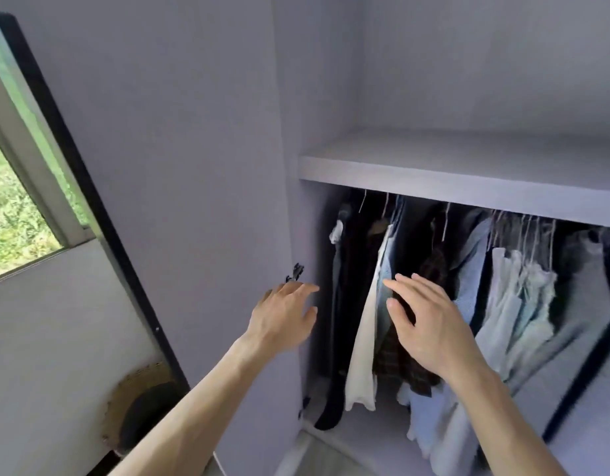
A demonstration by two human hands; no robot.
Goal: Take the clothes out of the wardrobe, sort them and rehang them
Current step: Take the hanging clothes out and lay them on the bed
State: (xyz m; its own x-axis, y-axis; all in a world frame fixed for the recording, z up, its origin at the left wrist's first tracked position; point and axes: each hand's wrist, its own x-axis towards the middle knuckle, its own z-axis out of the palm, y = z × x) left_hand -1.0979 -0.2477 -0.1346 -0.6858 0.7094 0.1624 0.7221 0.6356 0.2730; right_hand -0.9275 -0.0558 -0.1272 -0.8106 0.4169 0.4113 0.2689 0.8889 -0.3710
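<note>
The grey wardrobe stands open, with several clothes on hangers under its shelf (468, 173). From the left hang dark garments (348, 286), a white garment (363, 338), a dark plaid shirt (434, 269) and pale blue and white tops (516, 297). My left hand (283, 317) is held out with spread, relaxed fingers in front of the wardrobe's left edge and holds nothing. My right hand (430, 324) reaches with straight fingers in front of the plaid shirt and grips nothing.
The open left door (180, 201) stands beside my left arm, with a hinge (295, 272) at its inner edge. The right door's dark edge (588, 372) cuts in at the right. A window (11, 207) and a woven basket (139, 407) lie at the left.
</note>
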